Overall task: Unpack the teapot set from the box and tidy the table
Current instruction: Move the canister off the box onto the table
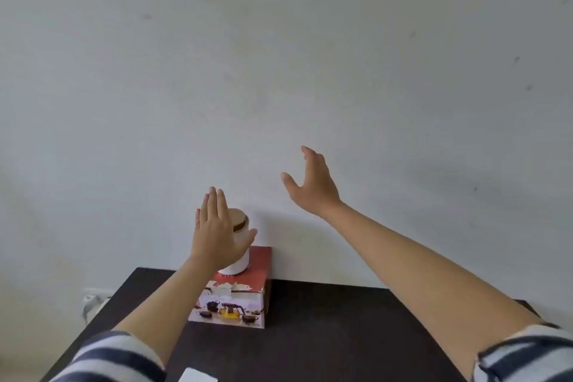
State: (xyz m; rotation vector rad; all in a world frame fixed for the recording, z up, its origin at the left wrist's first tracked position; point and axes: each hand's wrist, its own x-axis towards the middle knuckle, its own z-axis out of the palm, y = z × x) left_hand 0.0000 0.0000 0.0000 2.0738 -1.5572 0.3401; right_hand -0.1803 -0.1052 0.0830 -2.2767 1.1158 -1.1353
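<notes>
The teapot set box (231, 298), red with a printed photo of a glass teapot and dark cups on its near face, stands at the far edge of the dark worktop (325, 335), against the white wall (279, 56). On its lid sits a white canister (240, 245) with a pale wooden cap, upright.

The left hand (214, 232) is stretched forward with fingers straight and together, thumb spread; its grip is wide and holds nothing. It hides part of the canister, and whether palm or thumb touches the canister wall cannot be told from this view. The right hand (313, 183) is raised in front of the wall, well apart from the box, fingers loosely spread, likewise holding nothing. Striped sleeves (105, 357) are pushed up both forearms.

The step in hand looks like clearing the canister off the box so the box can be opened. To do it well, the left hand should wrap the canister around its body, not the cap, since the cap may lift away. Lift straight up, then set it down on bare worktop beside the box, away from the edge. The right hand would do best coming down to steady the box, which may shift. A white object (198, 377) lies at the near edge; what it is cannot be told.
</notes>
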